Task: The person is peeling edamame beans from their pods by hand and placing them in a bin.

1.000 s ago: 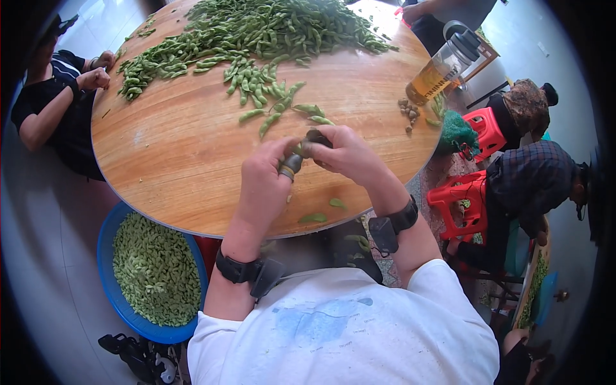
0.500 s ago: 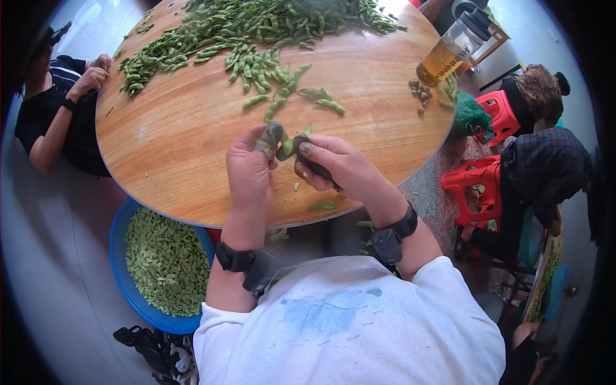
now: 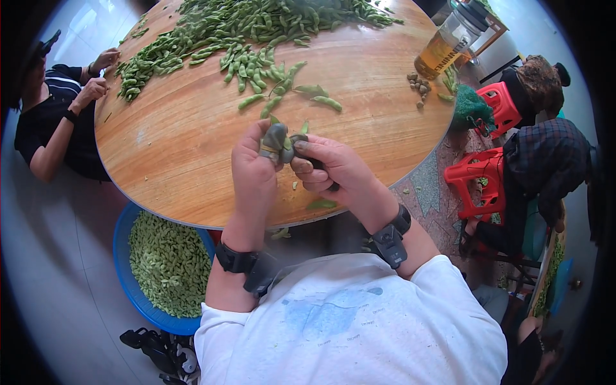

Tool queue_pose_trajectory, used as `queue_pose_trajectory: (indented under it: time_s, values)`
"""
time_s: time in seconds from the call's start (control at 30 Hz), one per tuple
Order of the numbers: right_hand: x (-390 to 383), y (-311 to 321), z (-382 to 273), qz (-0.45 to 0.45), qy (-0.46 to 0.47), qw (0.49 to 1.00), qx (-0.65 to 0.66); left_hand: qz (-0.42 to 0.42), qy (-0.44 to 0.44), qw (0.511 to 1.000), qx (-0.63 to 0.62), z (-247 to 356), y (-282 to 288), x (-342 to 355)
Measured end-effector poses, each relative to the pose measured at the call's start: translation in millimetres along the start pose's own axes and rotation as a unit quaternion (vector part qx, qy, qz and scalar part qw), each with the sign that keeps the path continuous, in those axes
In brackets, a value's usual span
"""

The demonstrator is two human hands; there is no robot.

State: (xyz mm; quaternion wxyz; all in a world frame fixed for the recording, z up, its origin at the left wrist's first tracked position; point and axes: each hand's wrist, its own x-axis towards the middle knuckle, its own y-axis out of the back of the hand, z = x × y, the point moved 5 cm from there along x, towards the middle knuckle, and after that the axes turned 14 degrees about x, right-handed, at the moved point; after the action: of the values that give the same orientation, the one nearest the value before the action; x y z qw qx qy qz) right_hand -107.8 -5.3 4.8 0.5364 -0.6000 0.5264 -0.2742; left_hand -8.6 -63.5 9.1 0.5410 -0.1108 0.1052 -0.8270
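In front of my chest, over the round wooden table (image 3: 160, 147), my left hand (image 3: 256, 163) is closed round a green bean pod (image 3: 273, 120), a grey cover banded with tan (image 3: 273, 138) on its thumb. My right hand (image 3: 327, 168) meets it and is closed on another part of pods (image 3: 305, 127) and a dark object (image 3: 333, 187) that the fingers mostly hide. Just beyond my hands lie loose pods (image 3: 327, 102), with a large pile (image 3: 256, 22) farther back. A blue basin (image 3: 170, 263) of shelled beans stands low at my left.
A clear bottle (image 3: 436, 58) of amber liquid and small brown pieces (image 3: 418, 86) sit at the right. A co-worker (image 3: 54, 128) works at the left edge; others sit at the right on red stools (image 3: 471, 179). A green mesh bag (image 3: 471, 109) is beside the table.
Both hands have shifted on the pods: my left hand rose and turned, its grey thumb cover now upright against the right fingers. The co-worker's hand at the left has moved outward.
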Motion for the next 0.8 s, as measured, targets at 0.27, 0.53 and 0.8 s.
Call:
queue_pose_trajectory:
  time_s: [0.27, 0.53, 0.8]
  values:
    - [-6.6, -2.7, -5.5, 0.032, 0.033, 0.989, -0.142, -0.043, 0.058, 0.997, -0.034, -5.9, -2.2, 0.1]
    - [-12.1, -1.7, -10.4, 0.022, 0.032, 0.988, -0.149, 0.023, -0.048, 0.992, 0.115, -1.4, -3.2, 0.9]
    - [-12.6, 4.2, -1.7, -0.037, -0.011, 0.999, -0.012, -0.138, 0.074, 0.985, -0.077, -5.6, -5.1, -0.5]
